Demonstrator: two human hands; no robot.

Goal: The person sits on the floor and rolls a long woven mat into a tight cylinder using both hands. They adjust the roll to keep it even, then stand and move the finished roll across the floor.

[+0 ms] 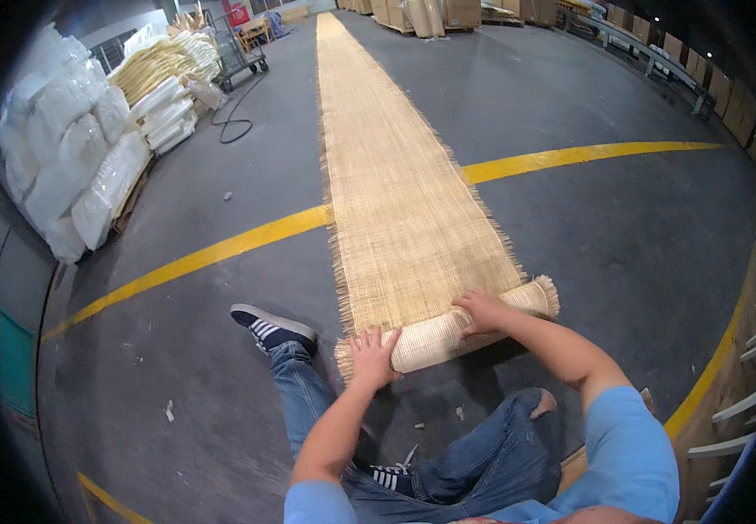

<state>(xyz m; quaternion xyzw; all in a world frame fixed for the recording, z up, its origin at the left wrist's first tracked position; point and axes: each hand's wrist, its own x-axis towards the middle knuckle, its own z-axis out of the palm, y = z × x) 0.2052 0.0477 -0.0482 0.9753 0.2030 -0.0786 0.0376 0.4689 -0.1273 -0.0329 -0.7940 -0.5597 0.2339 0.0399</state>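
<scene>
A roll of woven cane webbing [430, 341], pale straw in colour with frayed ends, lies across the floor in front of me. From it the flat cane sheet [395, 175] runs far away in a long strip with fringed edges. My left hand [373, 358] grips the roll near its left end, fingers spread over the top and thumb toward the middle. Right of centre, my right hand [483, 313] curves over the roll, its thumb on the near side. The roll's underside is hidden.
My legs in jeans [474, 454] are bent close behind the roll, one shoe [273, 326] left of it. A yellow floor line [247, 240] passes under the sheet. Wrapped white bundles [72, 140] stand at left, a wheeled cart [237, 52] beyond, white slats [740, 406] at right.
</scene>
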